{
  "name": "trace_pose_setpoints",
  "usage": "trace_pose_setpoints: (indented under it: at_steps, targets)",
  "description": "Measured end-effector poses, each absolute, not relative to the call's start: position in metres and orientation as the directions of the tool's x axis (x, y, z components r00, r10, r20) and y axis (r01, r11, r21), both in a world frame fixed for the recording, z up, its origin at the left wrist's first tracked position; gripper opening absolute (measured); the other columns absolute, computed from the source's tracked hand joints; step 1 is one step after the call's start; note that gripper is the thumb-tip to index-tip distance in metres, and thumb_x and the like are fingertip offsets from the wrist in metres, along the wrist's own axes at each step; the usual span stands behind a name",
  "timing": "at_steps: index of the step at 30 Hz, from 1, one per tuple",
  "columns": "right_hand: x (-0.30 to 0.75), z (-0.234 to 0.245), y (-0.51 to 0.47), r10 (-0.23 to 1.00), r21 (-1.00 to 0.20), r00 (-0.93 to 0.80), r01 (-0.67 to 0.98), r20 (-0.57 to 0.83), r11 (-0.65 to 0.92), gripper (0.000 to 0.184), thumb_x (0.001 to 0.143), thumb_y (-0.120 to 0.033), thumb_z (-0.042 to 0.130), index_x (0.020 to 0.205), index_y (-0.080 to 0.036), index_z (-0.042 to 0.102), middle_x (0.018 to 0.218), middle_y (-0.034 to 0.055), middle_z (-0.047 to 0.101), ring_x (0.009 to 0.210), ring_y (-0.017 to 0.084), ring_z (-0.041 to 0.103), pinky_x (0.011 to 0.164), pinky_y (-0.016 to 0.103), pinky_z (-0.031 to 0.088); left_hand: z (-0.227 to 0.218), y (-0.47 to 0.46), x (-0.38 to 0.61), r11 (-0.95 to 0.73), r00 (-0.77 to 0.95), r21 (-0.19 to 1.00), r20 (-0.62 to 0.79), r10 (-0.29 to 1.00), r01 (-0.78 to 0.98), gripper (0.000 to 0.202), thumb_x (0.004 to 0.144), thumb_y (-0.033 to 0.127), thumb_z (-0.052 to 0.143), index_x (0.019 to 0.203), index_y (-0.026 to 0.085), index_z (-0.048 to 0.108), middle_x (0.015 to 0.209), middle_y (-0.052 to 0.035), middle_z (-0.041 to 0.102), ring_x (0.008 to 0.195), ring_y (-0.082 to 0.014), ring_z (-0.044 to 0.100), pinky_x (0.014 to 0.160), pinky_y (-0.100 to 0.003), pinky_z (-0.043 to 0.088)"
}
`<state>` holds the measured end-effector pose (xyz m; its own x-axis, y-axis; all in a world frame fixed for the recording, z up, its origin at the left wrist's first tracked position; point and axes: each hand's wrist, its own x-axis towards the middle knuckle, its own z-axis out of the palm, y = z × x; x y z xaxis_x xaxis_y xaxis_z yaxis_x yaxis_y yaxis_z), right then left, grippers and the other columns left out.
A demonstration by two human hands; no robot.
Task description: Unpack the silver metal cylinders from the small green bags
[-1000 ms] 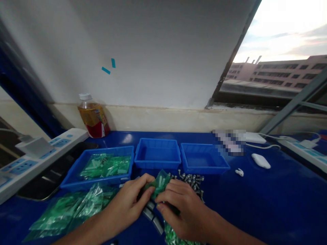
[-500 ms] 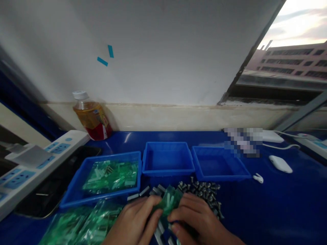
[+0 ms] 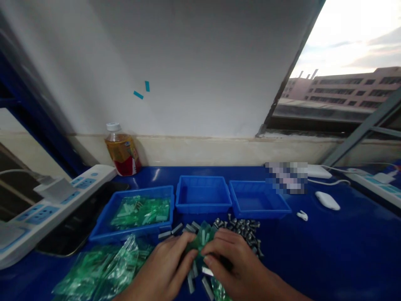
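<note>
A small green plastic bag with pale pieces inside is pinched between my two hands. My left hand grips its left edge between thumb and fingers. On the other edge, my right hand closes with thumb and curled fingers. Loose grey metal bars lie on the table beneath and behind the bag. Behind my right hand is a pile of screws. Part of another green bag shows under my right wrist. Filled green bags lie left of my left hand.
A blue tray holds more filled green bags. Beside it are a middle blue tray and a right blue tray. A drink bottle, power strip, black phone, white earbud and case surround them.
The camera view has tilted up and shifted slightly. Both hands still pinch the small green bag in nearly the same place. Part of a green bag now shows below my right hand.
</note>
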<state>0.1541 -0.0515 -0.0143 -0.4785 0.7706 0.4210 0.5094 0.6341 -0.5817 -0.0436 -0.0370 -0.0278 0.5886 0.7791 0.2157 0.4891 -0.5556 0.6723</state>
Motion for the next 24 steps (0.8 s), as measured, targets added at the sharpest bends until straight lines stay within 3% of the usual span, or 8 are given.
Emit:
trace_pose_setpoints:
  at_steps: [15, 24]
  targets:
    - [0.155, -0.016, -0.052, 0.765, -0.572, -0.505, 0.515, 0.399, 0.638, 0.013, 0.086, -0.017, 0.050, 0.078, -0.017, 0.060, 0.062, -0.0016, 0.051, 0.061, 0.010, 0.048, 0.062, 0.024, 0.036, -0.027, -0.038, -0.045, -0.487, 0.594, 0.735, 0.144, 0.791, 0.471, 0.016, 0.094, 0.026, 0.038, 0.098, 0.021, 0.053, 0.088, -0.0010, 0.065, 0.082, -0.0136, 0.062, 0.073, -0.024, 0.046]
    - [0.158, -0.014, -0.049, 0.733, -0.561, -0.528, 0.480, 0.430, 0.675, 0.015, 0.088, -0.020, 0.050, 0.081, -0.016, 0.062, 0.060, -0.0026, 0.051, 0.058, 0.009, 0.048, 0.059, 0.022, 0.036, -0.016, -0.025, -0.047, -0.391, 0.545, 0.808, 0.105, 0.832, 0.442, 0.023, 0.092, 0.034, 0.042, 0.089, 0.016, 0.057, 0.066, 0.0030, 0.058, 0.060, -0.0098, 0.053, 0.057, -0.021, 0.041]
